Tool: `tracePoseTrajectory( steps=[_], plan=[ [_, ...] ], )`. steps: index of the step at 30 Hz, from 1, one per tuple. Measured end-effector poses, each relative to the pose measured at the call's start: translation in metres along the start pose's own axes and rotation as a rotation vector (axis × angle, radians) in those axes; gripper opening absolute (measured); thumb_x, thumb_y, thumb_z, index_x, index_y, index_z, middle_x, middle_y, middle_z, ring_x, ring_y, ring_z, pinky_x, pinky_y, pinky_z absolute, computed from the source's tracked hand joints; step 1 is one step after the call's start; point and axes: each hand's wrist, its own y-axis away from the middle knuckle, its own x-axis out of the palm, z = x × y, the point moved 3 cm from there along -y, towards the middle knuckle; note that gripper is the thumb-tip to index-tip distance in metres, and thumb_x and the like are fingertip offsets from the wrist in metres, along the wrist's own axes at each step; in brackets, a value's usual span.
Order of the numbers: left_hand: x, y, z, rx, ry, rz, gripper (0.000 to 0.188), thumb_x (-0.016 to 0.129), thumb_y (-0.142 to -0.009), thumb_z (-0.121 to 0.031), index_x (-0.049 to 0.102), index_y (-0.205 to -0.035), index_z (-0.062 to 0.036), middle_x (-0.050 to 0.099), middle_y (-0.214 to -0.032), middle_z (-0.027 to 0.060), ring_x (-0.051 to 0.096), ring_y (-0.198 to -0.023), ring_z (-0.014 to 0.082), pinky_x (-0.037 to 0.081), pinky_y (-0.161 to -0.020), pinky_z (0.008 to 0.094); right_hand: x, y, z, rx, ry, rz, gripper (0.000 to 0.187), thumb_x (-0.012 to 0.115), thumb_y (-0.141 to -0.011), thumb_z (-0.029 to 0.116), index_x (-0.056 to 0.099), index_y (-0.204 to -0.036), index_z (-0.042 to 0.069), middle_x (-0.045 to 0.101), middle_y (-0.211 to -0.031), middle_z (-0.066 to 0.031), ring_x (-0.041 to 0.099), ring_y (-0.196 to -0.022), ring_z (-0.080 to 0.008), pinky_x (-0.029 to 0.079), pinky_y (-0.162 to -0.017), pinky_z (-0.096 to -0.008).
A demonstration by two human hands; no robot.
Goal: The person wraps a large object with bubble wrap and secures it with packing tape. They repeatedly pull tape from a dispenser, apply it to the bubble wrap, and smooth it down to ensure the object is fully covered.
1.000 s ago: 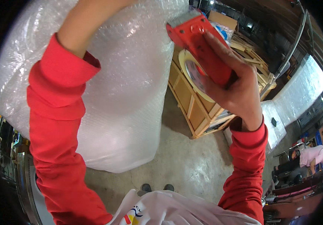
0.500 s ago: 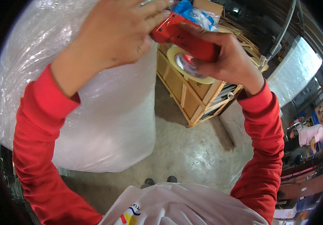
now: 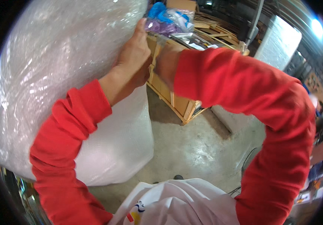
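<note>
A large bundle covered in clear bubble wrap [image 3: 75, 48] stands at my left and front. My left hand [image 3: 133, 56] lies against its right edge, one digit stretched upward along the wrap; the other fingers are mostly hidden. Close to its right is my right hand [image 3: 166, 62], smeared by motion, with the forearm bent across from the right. Its fingers are turned away, and whatever they may hold is hidden. The red tape dispenser with its roll of tape, seen earlier in the right hand, does not show now.
Beyond my hands stands a wooden crate [image 3: 179, 107], with blue and clear plastic [image 3: 169, 17] behind it. Wooden slats [image 3: 216, 32] lie farther back. A wrapped panel [image 3: 279, 43] leans at the upper right, near a metal post [image 3: 256, 18]. Concrete floor [image 3: 195, 150] shows below.
My right hand has swung left and turned away, taking the red tape dispenser out of sight. My left hand has moved lower, onto the edge of the wrapped bundle.
</note>
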Motion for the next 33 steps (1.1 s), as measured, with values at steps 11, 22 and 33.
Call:
tracePoseTrajectory(
  steps=[11, 22, 33],
  plan=[
    [0.006, 0.013, -0.009, 0.112, 0.317, -0.136, 0.061, 0.065, -0.086, -0.054, 0.076, -0.101, 0.0039, 0.072, -0.104, 0.0225, 0.061, -0.114, 0.0414, 0.031, -0.119, 0.0509, 0.241, 0.075, 0.207, 0.388, -1.232, 0.063, 0.059, 0.076, -0.073, 0.042, 0.066, -0.129, 0.029, 0.074, -0.091, -0.0161, 0.071, -0.082, -0.0411, 0.057, -0.070, -0.0531],
    [-0.041, -0.029, 0.019, -0.208, 0.180, -0.305, 0.059, 0.078, -0.081, -0.039, 0.067, -0.122, 0.0020, 0.071, -0.113, 0.0205, 0.067, -0.108, 0.0338, 0.047, -0.102, 0.0459, 0.424, 0.122, 0.217, 0.933, -1.587, -0.369, 0.065, 0.078, -0.072, 0.041, 0.072, -0.130, 0.013, 0.074, -0.085, -0.0205, 0.075, -0.076, -0.0359, 0.059, -0.072, -0.0425],
    [0.036, -0.113, -0.081, -0.753, 1.848, 0.387, 0.045, 0.063, -0.104, -0.037, 0.067, -0.121, 0.0043, 0.072, -0.098, 0.0132, 0.069, -0.086, 0.0163, 0.056, -0.075, 0.0320, 0.313, 0.009, -0.077, -0.079, -1.267, -1.305, 0.072, 0.085, -0.060, 0.024, 0.072, -0.131, 0.024, 0.047, -0.076, -0.0058, 0.057, -0.058, -0.0221, 0.051, -0.053, -0.0323]
  ],
)
